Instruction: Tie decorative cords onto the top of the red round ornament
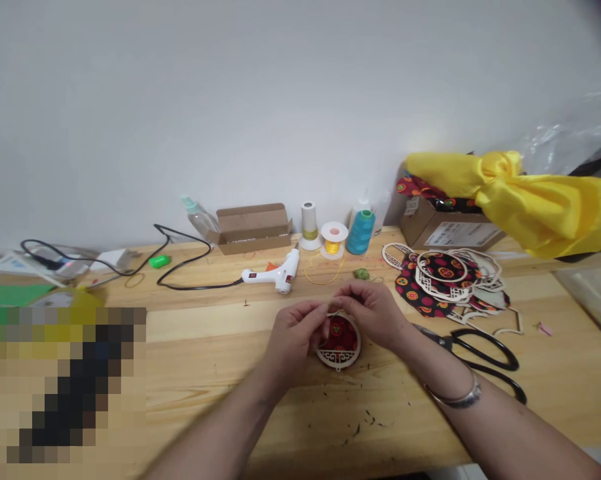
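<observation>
From where I stand, both of the worker's hands meet above the pale wooden tabletop (180, 347). The left hand (296, 333) and right hand (369, 310) each close thumb and forefinger in a pinch on the top of a round ornament (337, 341); whether they grip its rim or a thin cord there, I cannot tell. The ornament sits between the hands: dark red patterned fabric in a pale ring, with angular fretwork across the bottom and a tiny loop below. A silvery bracelet (463, 400) circles the right wrist.

Just beside the right forearm lie black-handled scissors (445, 342). Past them is a loose heap of pale cut-out frames (458, 294) and flat printed fabric (410, 297), too overlapped to count. Glossy yellow cloth (540, 200), knotted and draped, hangs over a large cardboard box (428, 223).

Along the wall I count two cardboard boxes, the second a small open box (253, 233); two white spools, one a tall tube (308, 220), the other a flanged spool (334, 233) wound with yellow cord; one teal thread cone (360, 233); and one clear bottle (200, 217). One smooth white glue gun (270, 275) trails a black cable (200, 288).
</observation>
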Action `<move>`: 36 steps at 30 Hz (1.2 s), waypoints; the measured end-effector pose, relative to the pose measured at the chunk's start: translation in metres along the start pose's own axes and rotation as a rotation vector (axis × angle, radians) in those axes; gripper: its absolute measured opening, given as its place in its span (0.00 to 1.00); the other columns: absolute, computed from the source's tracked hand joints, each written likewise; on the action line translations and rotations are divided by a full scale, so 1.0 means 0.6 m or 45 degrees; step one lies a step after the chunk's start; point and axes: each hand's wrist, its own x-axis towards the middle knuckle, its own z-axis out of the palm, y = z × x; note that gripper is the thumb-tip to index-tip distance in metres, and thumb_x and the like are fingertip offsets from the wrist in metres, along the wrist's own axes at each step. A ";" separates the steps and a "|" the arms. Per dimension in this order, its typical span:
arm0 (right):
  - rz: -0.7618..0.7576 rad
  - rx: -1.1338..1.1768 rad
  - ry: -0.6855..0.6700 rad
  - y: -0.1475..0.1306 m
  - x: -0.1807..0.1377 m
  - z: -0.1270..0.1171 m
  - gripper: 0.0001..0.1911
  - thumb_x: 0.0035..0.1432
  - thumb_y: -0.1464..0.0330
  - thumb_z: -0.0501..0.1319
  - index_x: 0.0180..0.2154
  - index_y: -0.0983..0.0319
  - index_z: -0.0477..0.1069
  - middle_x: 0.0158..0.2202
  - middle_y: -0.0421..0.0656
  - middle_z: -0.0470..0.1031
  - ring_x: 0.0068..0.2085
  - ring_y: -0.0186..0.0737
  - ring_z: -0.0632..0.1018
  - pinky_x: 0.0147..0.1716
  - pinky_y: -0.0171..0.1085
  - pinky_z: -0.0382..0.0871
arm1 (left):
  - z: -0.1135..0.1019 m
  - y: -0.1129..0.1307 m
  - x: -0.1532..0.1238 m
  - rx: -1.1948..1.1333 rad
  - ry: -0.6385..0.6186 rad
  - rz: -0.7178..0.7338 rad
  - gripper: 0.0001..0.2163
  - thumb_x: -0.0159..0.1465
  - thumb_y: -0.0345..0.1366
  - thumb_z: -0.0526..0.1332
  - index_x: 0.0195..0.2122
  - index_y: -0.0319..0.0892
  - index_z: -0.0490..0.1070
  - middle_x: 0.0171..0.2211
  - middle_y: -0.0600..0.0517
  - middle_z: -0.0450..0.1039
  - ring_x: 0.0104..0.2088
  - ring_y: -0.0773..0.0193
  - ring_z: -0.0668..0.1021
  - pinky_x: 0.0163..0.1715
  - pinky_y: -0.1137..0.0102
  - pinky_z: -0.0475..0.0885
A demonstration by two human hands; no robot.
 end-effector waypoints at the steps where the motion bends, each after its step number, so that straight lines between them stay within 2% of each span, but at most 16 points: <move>1: -0.016 -0.015 -0.007 0.001 0.000 0.000 0.07 0.51 0.70 0.58 0.23 0.63 0.70 0.21 0.38 0.72 0.24 0.31 0.70 0.25 0.30 0.63 | -0.001 -0.002 0.001 -0.034 -0.006 -0.011 0.12 0.55 0.42 0.59 0.24 0.36 0.71 0.15 0.56 0.64 0.13 0.77 0.57 0.14 0.77 0.47; 6: -0.021 -0.050 -0.002 0.001 0.000 -0.002 0.08 0.52 0.70 0.57 0.23 0.63 0.69 0.21 0.38 0.70 0.24 0.31 0.69 0.24 0.30 0.62 | -0.002 -0.003 0.004 -0.073 -0.014 -0.045 0.14 0.55 0.44 0.59 0.30 0.36 0.72 0.16 0.55 0.66 0.12 0.78 0.56 0.13 0.78 0.45; 10: -0.020 -0.065 -0.011 0.001 0.000 -0.004 0.08 0.51 0.70 0.58 0.22 0.63 0.69 0.20 0.37 0.70 0.24 0.31 0.69 0.24 0.30 0.62 | 0.001 0.002 0.004 -0.013 -0.025 -0.054 0.12 0.53 0.41 0.62 0.31 0.36 0.73 0.16 0.57 0.66 0.12 0.79 0.57 0.12 0.78 0.47; 16: -0.019 -0.113 -0.040 0.001 0.002 0.001 0.08 0.52 0.70 0.57 0.23 0.63 0.69 0.21 0.38 0.71 0.24 0.32 0.70 0.24 0.30 0.62 | 0.003 0.007 0.003 -0.011 -0.005 -0.068 0.10 0.52 0.39 0.63 0.29 0.36 0.74 0.15 0.57 0.66 0.12 0.78 0.59 0.12 0.79 0.49; 19: -0.081 -0.291 -0.042 -0.017 0.002 -0.012 0.08 0.56 0.69 0.54 0.29 0.63 0.70 0.27 0.41 0.73 0.29 0.35 0.72 0.29 0.33 0.65 | 0.000 0.007 0.004 0.001 0.055 -0.036 0.10 0.51 0.39 0.63 0.27 0.36 0.74 0.14 0.56 0.67 0.12 0.78 0.58 0.12 0.79 0.49; 21: -0.150 -0.590 0.019 -0.031 -0.008 -0.037 0.08 0.56 0.69 0.53 0.36 0.62 0.69 0.33 0.45 0.73 0.35 0.39 0.73 0.34 0.37 0.65 | -0.001 0.008 0.005 -0.010 0.112 -0.019 0.10 0.50 0.40 0.64 0.27 0.36 0.73 0.14 0.56 0.67 0.11 0.79 0.58 0.11 0.79 0.49; 24: -0.154 -1.072 -0.023 -0.032 -0.053 -0.090 0.08 0.55 0.71 0.52 0.33 0.61 0.70 0.33 0.47 0.73 0.35 0.44 0.73 0.35 0.41 0.66 | -0.002 0.009 0.005 -0.053 0.167 -0.004 0.11 0.49 0.40 0.64 0.28 0.37 0.74 0.15 0.56 0.67 0.11 0.80 0.57 0.11 0.80 0.47; 26: -0.088 -1.243 -0.065 -0.011 -0.100 -0.127 0.09 0.52 0.71 0.53 0.33 0.60 0.71 0.34 0.48 0.74 0.33 0.45 0.74 0.33 0.41 0.68 | -0.003 0.010 0.005 -0.072 0.175 0.011 0.11 0.49 0.40 0.64 0.28 0.36 0.74 0.14 0.57 0.67 0.11 0.80 0.57 0.10 0.80 0.47; 28: -0.032 -1.335 -0.072 0.020 -0.151 -0.157 0.15 0.49 0.73 0.53 0.40 0.60 0.70 0.38 0.49 0.74 0.37 0.47 0.75 0.36 0.43 0.70 | -0.003 0.009 0.005 -0.079 0.170 0.026 0.11 0.50 0.39 0.64 0.28 0.36 0.74 0.14 0.57 0.67 0.11 0.80 0.58 0.11 0.80 0.48; 31: 0.029 -1.366 -0.087 0.063 -0.209 -0.183 0.12 0.49 0.71 0.54 0.36 0.61 0.71 0.38 0.50 0.74 0.37 0.47 0.76 0.36 0.43 0.72 | -0.004 0.006 0.006 -0.089 0.151 0.045 0.10 0.50 0.39 0.64 0.29 0.36 0.73 0.15 0.57 0.67 0.11 0.80 0.58 0.11 0.80 0.48; 36: 0.054 -1.432 -0.077 0.087 -0.237 -0.190 0.15 0.52 0.71 0.52 0.42 0.62 0.69 0.44 0.50 0.72 0.44 0.47 0.74 0.42 0.43 0.71 | -0.004 -0.001 0.007 -0.120 0.153 0.054 0.10 0.51 0.39 0.63 0.30 0.37 0.73 0.16 0.58 0.66 0.12 0.80 0.58 0.11 0.80 0.48</move>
